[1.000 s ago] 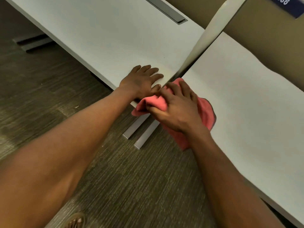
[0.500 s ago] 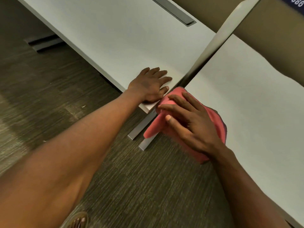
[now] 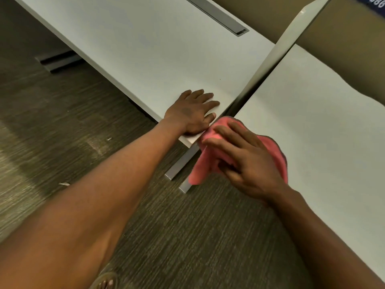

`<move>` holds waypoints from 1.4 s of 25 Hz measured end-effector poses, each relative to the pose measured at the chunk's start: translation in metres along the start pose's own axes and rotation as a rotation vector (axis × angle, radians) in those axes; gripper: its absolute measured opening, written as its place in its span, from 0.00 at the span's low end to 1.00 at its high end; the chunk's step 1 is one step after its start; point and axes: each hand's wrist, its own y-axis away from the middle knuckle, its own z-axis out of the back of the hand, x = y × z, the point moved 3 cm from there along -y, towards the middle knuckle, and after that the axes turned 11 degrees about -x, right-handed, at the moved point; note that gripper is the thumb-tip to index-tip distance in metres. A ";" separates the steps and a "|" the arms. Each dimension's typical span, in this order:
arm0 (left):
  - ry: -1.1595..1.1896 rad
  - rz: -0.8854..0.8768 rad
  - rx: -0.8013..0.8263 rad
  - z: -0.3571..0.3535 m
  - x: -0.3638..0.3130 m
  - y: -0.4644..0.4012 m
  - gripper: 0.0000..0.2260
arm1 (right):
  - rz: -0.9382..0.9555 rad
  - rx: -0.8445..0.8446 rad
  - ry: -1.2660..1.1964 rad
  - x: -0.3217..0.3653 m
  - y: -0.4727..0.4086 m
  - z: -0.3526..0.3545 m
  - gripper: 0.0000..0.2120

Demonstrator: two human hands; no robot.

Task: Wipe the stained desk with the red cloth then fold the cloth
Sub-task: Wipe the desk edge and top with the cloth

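Wiping underway, folding not begun: right hand [image 3: 248, 161] grips bunched red cloth [image 3: 277, 155] at right desk [image 3: 323, 122] corner; left hand [image 3: 192, 112] flat, fingers straight, on left desk [image 3: 145, 49].

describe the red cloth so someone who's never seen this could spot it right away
Start at the upright white divider panel between the two pale desktops and follow it to its near end. There the right hand grips a bunched pinkish-red fabric cloth at the right desk's corner, one flap hanging off. It is the only brightly coloured thing.
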 end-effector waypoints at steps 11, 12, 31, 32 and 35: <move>-0.028 -0.009 -0.021 -0.002 0.000 -0.003 0.24 | -0.209 -0.015 0.124 0.010 -0.020 -0.009 0.25; -0.026 -0.013 -0.022 -0.002 -0.001 -0.003 0.24 | -0.159 -0.017 0.122 0.012 -0.008 -0.011 0.23; -0.034 -0.013 -0.013 -0.004 0.000 -0.003 0.25 | -0.178 0.083 -0.026 -0.019 0.022 0.007 0.29; -0.033 -0.010 -0.017 -0.004 0.000 -0.003 0.25 | -0.227 0.083 -0.038 -0.027 0.021 0.010 0.30; -0.038 -0.004 -0.036 -0.005 -0.001 -0.003 0.25 | -0.370 0.032 0.017 -0.034 -0.002 0.005 0.33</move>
